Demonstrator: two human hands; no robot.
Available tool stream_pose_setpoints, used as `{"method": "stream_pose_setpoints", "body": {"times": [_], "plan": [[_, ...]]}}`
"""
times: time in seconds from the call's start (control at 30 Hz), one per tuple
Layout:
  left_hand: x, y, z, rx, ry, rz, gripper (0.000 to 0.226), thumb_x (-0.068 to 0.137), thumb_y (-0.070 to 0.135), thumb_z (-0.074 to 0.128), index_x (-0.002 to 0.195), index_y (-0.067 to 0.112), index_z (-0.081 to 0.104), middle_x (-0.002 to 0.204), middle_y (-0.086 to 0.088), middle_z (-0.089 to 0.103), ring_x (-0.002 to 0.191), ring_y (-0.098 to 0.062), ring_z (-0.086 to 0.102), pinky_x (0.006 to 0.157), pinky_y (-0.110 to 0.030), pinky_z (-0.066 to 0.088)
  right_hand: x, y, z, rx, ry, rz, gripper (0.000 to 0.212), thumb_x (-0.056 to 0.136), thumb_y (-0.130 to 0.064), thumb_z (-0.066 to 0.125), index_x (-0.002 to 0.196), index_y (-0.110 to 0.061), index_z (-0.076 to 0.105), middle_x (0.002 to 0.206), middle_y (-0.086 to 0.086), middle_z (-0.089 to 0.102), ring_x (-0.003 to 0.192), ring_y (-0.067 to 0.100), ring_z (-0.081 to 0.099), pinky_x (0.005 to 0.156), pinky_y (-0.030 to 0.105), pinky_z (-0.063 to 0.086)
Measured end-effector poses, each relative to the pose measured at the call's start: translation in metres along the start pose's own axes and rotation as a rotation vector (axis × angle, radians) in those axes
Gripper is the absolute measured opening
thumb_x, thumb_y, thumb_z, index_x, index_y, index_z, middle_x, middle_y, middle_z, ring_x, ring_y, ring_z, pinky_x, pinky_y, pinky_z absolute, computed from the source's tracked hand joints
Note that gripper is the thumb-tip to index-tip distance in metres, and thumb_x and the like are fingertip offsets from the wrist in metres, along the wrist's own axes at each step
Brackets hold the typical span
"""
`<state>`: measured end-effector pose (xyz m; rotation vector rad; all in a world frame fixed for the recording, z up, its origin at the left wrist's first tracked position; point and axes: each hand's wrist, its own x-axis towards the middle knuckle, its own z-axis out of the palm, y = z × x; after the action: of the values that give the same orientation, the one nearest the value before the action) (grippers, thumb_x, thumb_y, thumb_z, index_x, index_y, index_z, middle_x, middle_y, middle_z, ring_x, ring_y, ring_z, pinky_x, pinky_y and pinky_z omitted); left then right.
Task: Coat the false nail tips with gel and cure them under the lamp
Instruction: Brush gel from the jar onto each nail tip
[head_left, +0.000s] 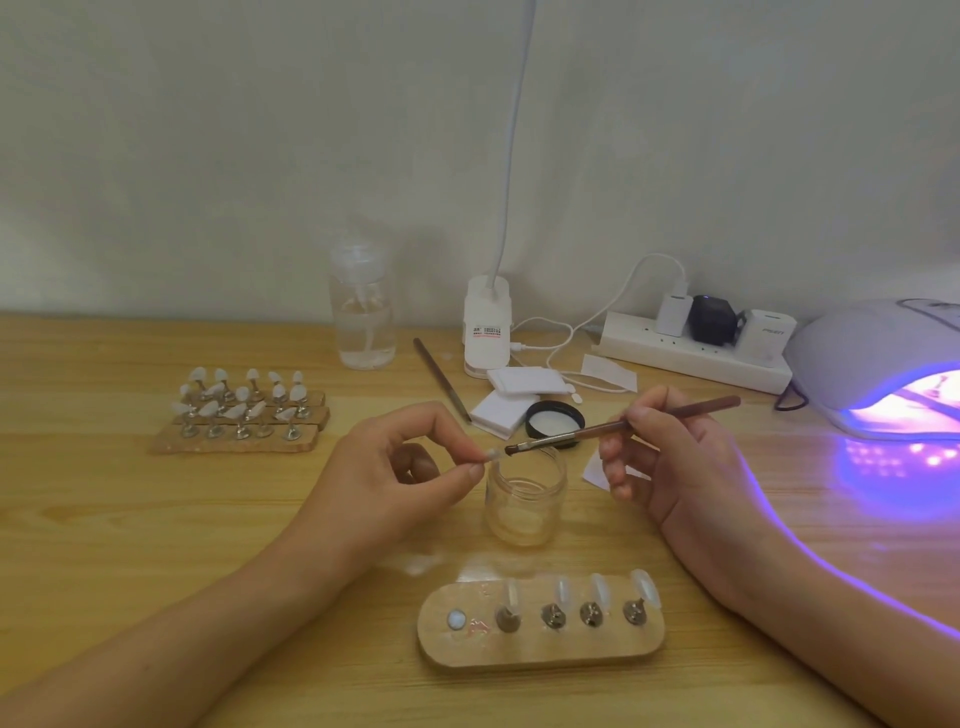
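My left hand (400, 467) pinches a small clear false nail tip (491, 455) between thumb and forefinger, just above the open glass gel jar (524, 493). My right hand (670, 457) holds a brown brush (623, 426) like a pen, its dark bristles touching the tip. In front of me lies a wooden holder (540, 649) with several nail tips on metal stands and one bare spot at its left end. The white curing lamp (883, 364) glows violet at the right edge.
Wooden strips with several more mounted tips (244, 410) lie at the left. Behind the jar are its black lid (555, 418), white pads (514, 395), a second brush (441, 379), a clear pump bottle (363, 312), a clip lamp base (487, 327) and a power strip (696, 348).
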<state>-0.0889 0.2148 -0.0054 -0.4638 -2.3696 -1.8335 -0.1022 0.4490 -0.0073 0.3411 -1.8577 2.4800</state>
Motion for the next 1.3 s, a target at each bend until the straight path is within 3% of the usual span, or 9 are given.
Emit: {"method": "stream_pose_setpoints", "body": {"times": [0.13, 0.3, 0.57, 0.7, 0.9, 0.97, 1.1, 1.2, 1.3], "plan": [[-0.0003, 0.0004, 0.0001, 0.006, -0.003, 0.002, 0.023, 0.080, 0.010, 0.077, 0.070, 0.029, 0.070, 0.064, 0.015, 0.064, 0.057, -0.006, 0.048, 0.056, -0.017, 0.042, 0.0001, 0.0004, 0.0011, -0.005, -0.044, -0.021, 0.017, 0.090, -0.022, 0.064, 0.076, -0.017, 0.056, 0.069, 0.009, 0.062, 0.057, 0.016, 0.059, 0.048, 0.023, 0.048], [-0.0002, 0.0005, -0.0004, 0.007, -0.003, 0.002, 0.023, 0.080, 0.011, 0.077, 0.070, 0.030, 0.070, 0.074, 0.009, 0.068, 0.058, -0.008, 0.048, 0.058, -0.019, 0.044, 0.0010, 0.0013, 0.0009, -0.046, -0.016, -0.001, 0.011, 0.082, -0.025, 0.061, 0.071, -0.021, 0.061, 0.068, 0.009, 0.063, 0.056, 0.016, 0.059, 0.048, 0.023, 0.048], [-0.0002, -0.0004, -0.0003, 0.022, -0.012, -0.002, 0.023, 0.081, 0.012, 0.077, 0.070, 0.030, 0.069, 0.066, 0.015, 0.065, 0.054, -0.004, 0.046, 0.053, -0.014, 0.041, -0.0001, 0.0010, 0.0018, -0.045, -0.043, -0.017, 0.017, 0.089, -0.025, 0.065, 0.074, -0.021, 0.060, 0.069, 0.010, 0.063, 0.057, 0.017, 0.059, 0.049, 0.024, 0.049], [0.0001, -0.0012, -0.0008, 0.024, -0.016, -0.006, 0.019, 0.080, 0.014, 0.078, 0.071, 0.030, 0.070, 0.076, 0.004, 0.070, 0.053, -0.004, 0.046, 0.052, -0.015, 0.041, 0.0001, -0.0003, 0.0006, -0.036, -0.006, 0.001, 0.011, 0.081, -0.024, 0.062, 0.075, -0.017, 0.058, 0.067, 0.008, 0.063, 0.056, 0.016, 0.059, 0.047, 0.023, 0.048], [0.0015, -0.0041, -0.0013, 0.047, -0.015, -0.023, 0.013, 0.079, 0.020, 0.078, 0.074, 0.030, 0.071, 0.083, -0.025, 0.065, 0.053, -0.008, 0.043, 0.052, -0.017, 0.039, -0.0005, 0.0005, 0.0027, -0.039, -0.046, -0.013, 0.019, 0.090, -0.025, 0.066, 0.071, -0.023, 0.061, 0.068, 0.009, 0.063, 0.057, 0.017, 0.059, 0.049, 0.023, 0.048], [0.0016, -0.0048, -0.0017, 0.044, -0.016, -0.018, 0.014, 0.080, 0.019, 0.078, 0.073, 0.030, 0.071, 0.077, -0.026, 0.062, 0.052, -0.008, 0.041, 0.051, -0.017, 0.037, -0.0009, 0.0004, 0.0030, -0.058, -0.024, -0.010, 0.014, 0.084, -0.026, 0.064, 0.071, -0.021, 0.060, 0.067, 0.009, 0.063, 0.056, 0.017, 0.058, 0.048, 0.023, 0.048], [0.0015, -0.0049, -0.0010, 0.044, -0.014, -0.027, 0.015, 0.079, 0.021, 0.078, 0.071, 0.030, 0.070, 0.059, -0.008, 0.053, 0.050, -0.006, 0.040, 0.050, -0.014, 0.035, -0.0014, -0.0010, 0.0020, -0.032, -0.024, -0.023, 0.012, 0.082, -0.024, 0.060, 0.072, -0.019, 0.058, 0.067, 0.008, 0.062, 0.056, 0.016, 0.058, 0.047, 0.023, 0.047], [0.0012, -0.0040, -0.0012, 0.051, -0.014, -0.028, 0.014, 0.079, 0.022, 0.078, 0.072, 0.030, 0.070, 0.067, -0.024, 0.056, 0.052, -0.008, 0.041, 0.052, -0.015, 0.036, -0.0017, -0.0003, 0.0027, -0.024, -0.057, -0.036, 0.018, 0.091, -0.022, 0.063, 0.073, -0.021, 0.059, 0.069, 0.009, 0.062, 0.057, 0.016, 0.059, 0.049, 0.024, 0.048], [0.0011, -0.0031, -0.0008, 0.054, -0.010, -0.026, 0.013, 0.078, 0.022, 0.078, 0.072, 0.031, 0.070, 0.077, -0.030, 0.059, 0.054, -0.010, 0.041, 0.053, -0.018, 0.037, -0.0012, 0.0009, 0.0038, -0.055, -0.035, -0.022, 0.014, 0.085, -0.025, 0.062, 0.075, -0.018, 0.058, 0.067, 0.011, 0.063, 0.056, 0.017, 0.059, 0.048, 0.025, 0.048]]}}
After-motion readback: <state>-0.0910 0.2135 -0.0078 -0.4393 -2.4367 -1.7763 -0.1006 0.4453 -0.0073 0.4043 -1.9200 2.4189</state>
